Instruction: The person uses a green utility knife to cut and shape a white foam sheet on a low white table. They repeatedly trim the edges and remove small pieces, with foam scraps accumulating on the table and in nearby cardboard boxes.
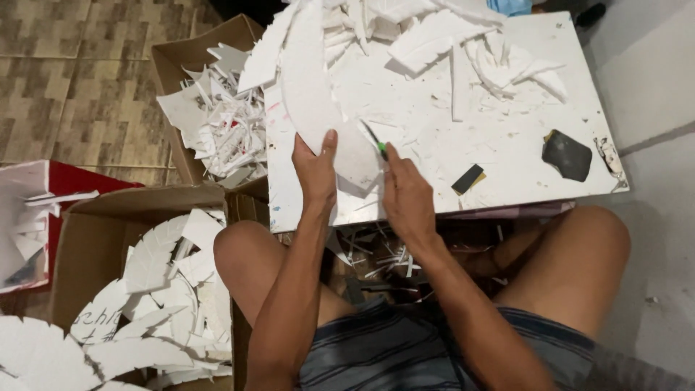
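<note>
Head view, left hand [316, 170] pinning foam sheet [308, 87], knife [374, 140] mostly hidden.

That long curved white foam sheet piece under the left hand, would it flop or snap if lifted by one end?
The curved white foam sheet piece probably stays fairly stiff: it lies flat under the left hand, without sagging. It looks light, thin like the scraps in the cardboard box. It likely snaps easily, judging by the broken white shards nearby.
</note>
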